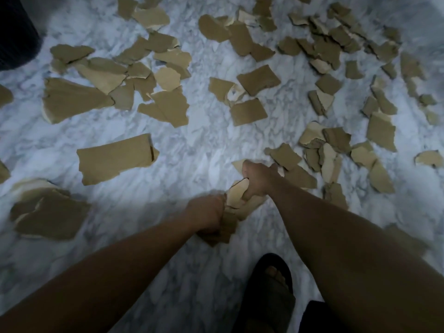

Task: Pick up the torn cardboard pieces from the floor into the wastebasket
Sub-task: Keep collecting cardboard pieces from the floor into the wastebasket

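Though the left hand (207,213) and right hand (258,181) each clutch scraps (236,195), most cardboard pieces (115,162) lie scattered to the right of the wastebasket (14,32).

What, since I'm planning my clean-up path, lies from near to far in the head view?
Black sandal → left hand → right hand, both gripping cardboard pieces → squarish cardboard piece → dark wastebasket, far left.
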Tool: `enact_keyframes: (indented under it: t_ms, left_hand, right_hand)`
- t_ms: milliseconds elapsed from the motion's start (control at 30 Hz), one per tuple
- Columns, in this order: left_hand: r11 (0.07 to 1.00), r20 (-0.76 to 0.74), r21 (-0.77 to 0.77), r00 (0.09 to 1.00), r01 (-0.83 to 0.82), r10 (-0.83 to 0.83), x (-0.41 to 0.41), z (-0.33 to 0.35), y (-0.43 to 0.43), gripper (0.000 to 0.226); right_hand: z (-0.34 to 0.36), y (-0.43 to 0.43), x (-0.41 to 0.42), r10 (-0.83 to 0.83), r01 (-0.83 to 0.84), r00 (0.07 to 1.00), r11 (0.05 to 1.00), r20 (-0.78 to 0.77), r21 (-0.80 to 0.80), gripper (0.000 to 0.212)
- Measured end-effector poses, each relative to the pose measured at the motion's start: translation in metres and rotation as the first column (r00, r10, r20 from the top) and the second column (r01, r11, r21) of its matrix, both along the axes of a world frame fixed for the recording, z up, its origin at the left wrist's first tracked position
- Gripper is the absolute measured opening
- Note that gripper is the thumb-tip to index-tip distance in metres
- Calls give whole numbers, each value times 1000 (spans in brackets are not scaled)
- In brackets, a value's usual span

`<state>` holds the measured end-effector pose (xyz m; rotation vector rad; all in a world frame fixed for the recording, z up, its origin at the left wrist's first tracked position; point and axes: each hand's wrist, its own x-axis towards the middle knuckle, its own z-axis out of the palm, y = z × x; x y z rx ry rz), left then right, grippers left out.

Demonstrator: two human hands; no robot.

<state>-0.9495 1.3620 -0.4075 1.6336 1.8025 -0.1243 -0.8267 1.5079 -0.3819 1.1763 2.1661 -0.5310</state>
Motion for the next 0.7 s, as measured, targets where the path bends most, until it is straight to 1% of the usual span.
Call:
enact_keyframes:
  t_ms: [33, 100, 200, 233, 300, 333, 400, 433, 500, 533, 567, 633, 700]
  left_hand:
    - [1000, -33, 15, 999, -19, 20, 2, 0, -1, 42]
    - [998, -59, 44, 997, -53, 56, 3, 0, -1, 42]
    - [990, -23, 94, 994, -108, 110, -4, -1, -2, 40]
    - [988, -27, 111, 993, -111, 115, -7, -1, -1, 40]
    - [986, -54, 117, 990, -122, 129, -13, 0, 2, 40]
    - [987, -77, 88, 987, -133, 140, -17, 2, 5, 44]
    - [991, -118, 11, 984, -130, 130, -23, 6, 9, 57]
    - [993, -129, -14, 985, -113, 111, -26, 6, 10, 55]
    - [993, -128, -27, 986, -115, 110, -30, 6, 12, 38]
    - [991, -121, -25, 985, -129, 125, -30, 5, 12, 33]
    - [991, -117, -22, 985, -134, 131, -31, 5, 13, 32]
    - [992, -114, -12, 986, -125, 123, -31, 5, 15, 39]
    - [994, -112, -19, 988, -110, 107, -31, 9, 16, 42]
  right_hand:
    - [1, 1, -4, -2, 2, 1000, 1000, 1, -18, 69]
    - [3, 5, -18, 44, -43, 998, 998, 37, -39, 70]
    - [9, 16, -37, 30, -28, 999, 996, 12, -79, 78]
    - [12, 21, -40, 6, -7, 1000, 997, -9, -83, 72]
    - [18, 33, -37, -56, 51, 996, 996, -73, -72, 43]
    - [22, 39, -34, -121, 112, 985, 990, -123, -82, 38]
    - [24, 53, -25, -276, 255, 941, 959, -196, -123, 46]
    - [22, 58, -19, -333, 311, 924, 940, -190, -137, 53]
    - [14, 56, -10, -383, 364, 911, 921, -152, -138, 73]
    - [8, 50, -5, -371, 358, 919, 927, -130, -110, 80]
    - [0, 42, -1, -343, 338, 933, 939, -112, -67, 84]
    - [-10, 26, 3, -277, 281, 952, 960, -128, 9, 80]
    - [-15, 19, 4, -298, 304, 937, 953, -184, 1, 72]
